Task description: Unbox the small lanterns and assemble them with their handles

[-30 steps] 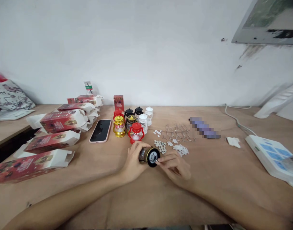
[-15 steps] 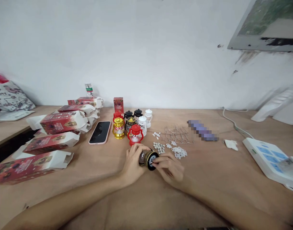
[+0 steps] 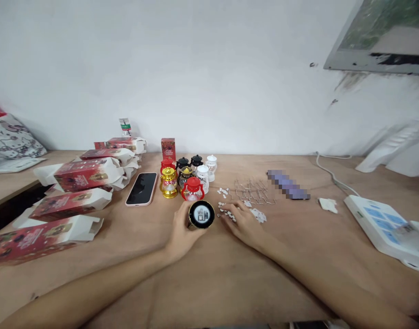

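Observation:
My left hand (image 3: pixel 180 235) is wrapped round a mini lantern (image 3: pixel 201 214), its black underside turned up toward me. In the lantern's base, a white round recess with small metal contacts shows. My right hand (image 3: pixel 243 224) lies low over a pile of small round button cells (image 3: pixel 220 209), fingers stretched out and partly covering them. Whether a fingertip touches a cell is hard to make out. White plastic tabs (image 3: pixel 259 214) lie just past the right hand. A red lantern (image 3: pixel 193 188) stands right behind the held one.
Several more lanterns, among them a gold lantern (image 3: pixel 169 183), stand grouped behind. Bent wire handles (image 3: pixel 252 191) and small white pieces (image 3: pixel 223 190) lie right of them. A phone (image 3: pixel 141 188) and open red boxes (image 3: pixel 88 174) are left; a white device (image 3: pixel 384 228) is right.
My right hand has left the lantern's base and moved up and over to the button cells. The lantern has tipped so its underside faces me more directly.

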Tool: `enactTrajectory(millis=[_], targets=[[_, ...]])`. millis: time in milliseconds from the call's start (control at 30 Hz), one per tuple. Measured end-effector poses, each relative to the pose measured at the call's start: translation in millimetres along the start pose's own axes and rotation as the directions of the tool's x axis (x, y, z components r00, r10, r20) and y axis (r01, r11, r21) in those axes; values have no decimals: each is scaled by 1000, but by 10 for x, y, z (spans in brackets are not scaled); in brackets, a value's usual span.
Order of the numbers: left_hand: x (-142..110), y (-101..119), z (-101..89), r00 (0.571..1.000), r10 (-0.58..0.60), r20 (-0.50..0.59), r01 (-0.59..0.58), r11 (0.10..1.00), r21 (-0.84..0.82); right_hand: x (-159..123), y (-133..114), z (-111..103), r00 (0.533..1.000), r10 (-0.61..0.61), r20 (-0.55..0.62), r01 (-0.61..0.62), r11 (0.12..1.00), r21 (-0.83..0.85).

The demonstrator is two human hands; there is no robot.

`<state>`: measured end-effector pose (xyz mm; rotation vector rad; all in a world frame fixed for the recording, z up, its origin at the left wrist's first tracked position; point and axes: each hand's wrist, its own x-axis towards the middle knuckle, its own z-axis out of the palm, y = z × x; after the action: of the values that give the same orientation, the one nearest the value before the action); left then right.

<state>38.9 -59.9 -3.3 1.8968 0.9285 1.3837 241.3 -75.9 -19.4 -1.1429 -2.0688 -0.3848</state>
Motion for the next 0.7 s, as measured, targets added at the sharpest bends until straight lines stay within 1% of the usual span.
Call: enactTrajectory(millis=[100, 233, 367, 433, 533, 633, 700], targets=[[13, 25, 3, 999, 20, 36, -19, 1000, -15, -16, 61, 65, 997, -61, 56, 63, 997, -41], [18, 20, 10, 997, 36, 64, -33, 998, -50, -6, 78, 57, 986, -161, 52, 166, 978, -122], [10, 8, 2, 992, 35, 122, -29, 998, -54, 36, 29, -16, 940, -335, 56, 340, 921, -193], [7, 8, -2, 990, 34, 134, -28, 999, -41, 64, -7, -49, 917, -394, 67, 399, 895, -198], [7, 4, -2, 990, 27, 138, -23, 999, -34, 104, -43, -65, 882, -463, 83, 470, 864, -181], [10, -16, 5, 989, 52, 138, -47, 998, -39, 120, -43, -48, 850, -522, 75, 527, 836, -152], [11, -31, 7, 988, 75, 135, -70, 997, -41, 111, -34, -37, 844, -533, 57, 536, 837, -113]])
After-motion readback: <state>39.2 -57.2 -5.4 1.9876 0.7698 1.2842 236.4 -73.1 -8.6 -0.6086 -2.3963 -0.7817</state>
